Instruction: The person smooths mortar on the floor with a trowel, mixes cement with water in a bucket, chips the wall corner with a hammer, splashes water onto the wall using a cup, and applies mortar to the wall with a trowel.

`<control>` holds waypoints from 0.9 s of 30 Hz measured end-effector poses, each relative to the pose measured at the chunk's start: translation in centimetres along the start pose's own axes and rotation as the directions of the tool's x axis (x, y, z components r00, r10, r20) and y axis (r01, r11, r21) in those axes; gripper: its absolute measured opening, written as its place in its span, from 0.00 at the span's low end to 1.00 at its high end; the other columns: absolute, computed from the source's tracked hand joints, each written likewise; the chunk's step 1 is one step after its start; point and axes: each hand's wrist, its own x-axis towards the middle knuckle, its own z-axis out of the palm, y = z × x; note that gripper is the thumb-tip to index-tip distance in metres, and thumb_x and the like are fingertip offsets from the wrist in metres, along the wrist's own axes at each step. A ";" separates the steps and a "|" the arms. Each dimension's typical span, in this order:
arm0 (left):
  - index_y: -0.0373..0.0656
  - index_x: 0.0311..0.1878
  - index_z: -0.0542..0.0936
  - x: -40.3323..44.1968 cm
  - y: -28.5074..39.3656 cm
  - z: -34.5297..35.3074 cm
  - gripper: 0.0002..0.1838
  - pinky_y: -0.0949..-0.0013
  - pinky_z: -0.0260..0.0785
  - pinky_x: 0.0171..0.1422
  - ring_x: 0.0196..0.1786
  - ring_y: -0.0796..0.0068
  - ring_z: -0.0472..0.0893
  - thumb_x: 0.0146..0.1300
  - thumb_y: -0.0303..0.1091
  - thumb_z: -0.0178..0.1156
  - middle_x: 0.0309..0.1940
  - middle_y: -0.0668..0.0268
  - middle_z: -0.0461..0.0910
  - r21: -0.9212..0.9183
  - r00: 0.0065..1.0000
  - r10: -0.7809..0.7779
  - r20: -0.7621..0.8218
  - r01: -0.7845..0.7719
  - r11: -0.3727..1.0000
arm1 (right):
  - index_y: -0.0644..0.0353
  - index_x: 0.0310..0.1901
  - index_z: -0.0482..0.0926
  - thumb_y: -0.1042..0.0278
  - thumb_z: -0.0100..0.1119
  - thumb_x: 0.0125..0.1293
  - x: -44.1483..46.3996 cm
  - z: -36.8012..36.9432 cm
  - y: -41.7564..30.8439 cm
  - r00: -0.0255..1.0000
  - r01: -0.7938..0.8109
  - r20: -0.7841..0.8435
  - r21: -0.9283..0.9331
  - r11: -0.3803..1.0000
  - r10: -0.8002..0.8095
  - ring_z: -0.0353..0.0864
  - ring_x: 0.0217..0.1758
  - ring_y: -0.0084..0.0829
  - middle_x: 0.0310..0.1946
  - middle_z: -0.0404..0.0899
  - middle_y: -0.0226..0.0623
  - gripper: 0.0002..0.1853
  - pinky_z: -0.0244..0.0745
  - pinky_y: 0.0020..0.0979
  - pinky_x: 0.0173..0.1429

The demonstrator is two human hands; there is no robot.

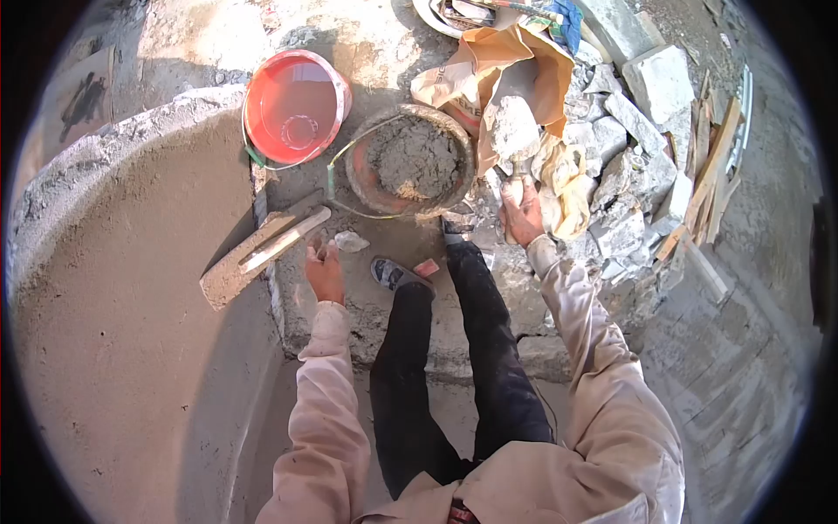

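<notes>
My right hand [522,214] is wrapped round the handle of a trowel [518,164], whose blade carries a heap of pale grey powder [515,129]. The trowel is just in front of an open brown paper bag [548,74]. Left of it stands a bucket [356,166] of thick grey mortar [415,157], its wire handle hanging over the near side. My left hand [324,271] hovers with loosely bent fingers and nothing visible in them, close to a wooden float [262,249] and a small pale stone [351,241].
A red bucket [342,92] of murky water stands at the back left, beside a curved plastered wall [122,288]. Broken concrete chunks [655,83] and wood strips [711,175] are piled to the right. A reddish fragment [426,267] lies near my feet.
</notes>
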 end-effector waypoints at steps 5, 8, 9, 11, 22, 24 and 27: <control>0.30 0.58 0.75 -4.6 -6.6 -1.4 0.20 0.70 0.72 0.53 0.45 0.73 0.80 0.64 0.27 0.62 0.45 0.58 0.81 -0.034 0.999 -0.043 0.001 0.043 0.998 | 0.58 0.65 0.63 0.67 0.52 0.70 -4.0 3.4 1.3 0.968 -0.183 0.102 -0.333 0.925 0.228 0.75 0.21 0.29 0.27 0.75 0.38 0.23 0.71 0.33 0.23; 0.30 0.59 0.74 -7.5 -6.0 -2.1 0.22 0.64 0.68 0.64 0.59 0.63 0.78 0.64 0.27 0.62 0.56 0.54 0.78 -0.030 0.966 -0.217 0.139 0.223 0.974 | 0.62 0.62 0.68 0.59 0.54 0.68 -1.5 5.4 6.0 0.956 0.295 0.246 -0.783 0.548 -0.163 0.80 0.45 0.55 0.42 0.80 0.59 0.24 0.75 0.47 0.50; 0.31 0.59 0.74 -8.2 -6.3 -2.6 0.21 0.65 0.69 0.62 0.56 0.66 0.78 0.64 0.27 0.62 0.53 0.55 0.79 -0.031 0.965 -0.221 0.145 0.227 0.973 | 0.63 0.61 0.69 0.58 0.54 0.67 -1.8 7.4 4.6 0.971 0.222 0.231 -0.807 0.547 -0.053 0.77 0.53 0.61 0.46 0.79 0.63 0.25 0.72 0.49 0.58; 0.32 0.59 0.75 -8.8 -7.0 -3.9 0.20 0.68 0.72 0.57 0.50 0.70 0.80 0.65 0.27 0.61 0.47 0.58 0.80 -0.025 0.962 -0.221 0.163 0.228 0.973 | 0.61 0.63 0.69 0.58 0.52 0.67 -1.2 8.5 8.3 0.967 0.207 0.129 -0.902 0.380 -0.220 0.80 0.48 0.55 0.46 0.80 0.56 0.25 0.75 0.47 0.54; 0.35 0.59 0.76 -10.1 -19.7 -14.1 0.20 0.62 0.69 0.61 0.57 0.65 0.77 0.65 0.30 0.60 0.54 0.57 0.78 -0.064 0.930 -0.339 0.143 0.351 0.934 | 0.57 0.73 0.59 0.54 0.42 0.73 7.6 12.1 9.8 0.963 -0.127 -0.139 -0.990 -0.066 0.231 0.80 0.59 0.49 0.58 0.78 0.52 0.30 0.74 0.46 0.61; 0.35 0.60 0.76 -10.8 -22.7 -15.9 0.21 0.62 0.69 0.61 0.57 0.64 0.77 0.65 0.31 0.61 0.55 0.57 0.78 -0.063 0.922 -0.360 0.142 0.371 0.926 | 0.65 0.71 0.59 0.49 0.44 0.72 6.2 15.3 5.7 0.968 -0.055 -0.125 -0.951 -0.305 0.217 0.69 0.69 0.57 0.66 0.68 0.59 0.34 0.66 0.50 0.70; 0.35 0.60 0.76 -12.5 -25.6 -18.6 0.21 0.61 0.69 0.62 0.58 0.63 0.77 0.65 0.33 0.61 0.55 0.57 0.78 0.081 0.863 -0.493 0.114 0.486 0.870 | 0.62 0.66 0.68 0.59 0.49 0.69 6.6 18.9 5.2 0.851 0.302 0.418 -0.885 -0.355 -0.318 0.70 0.65 0.57 0.65 0.67 0.57 0.27 0.65 0.49 0.68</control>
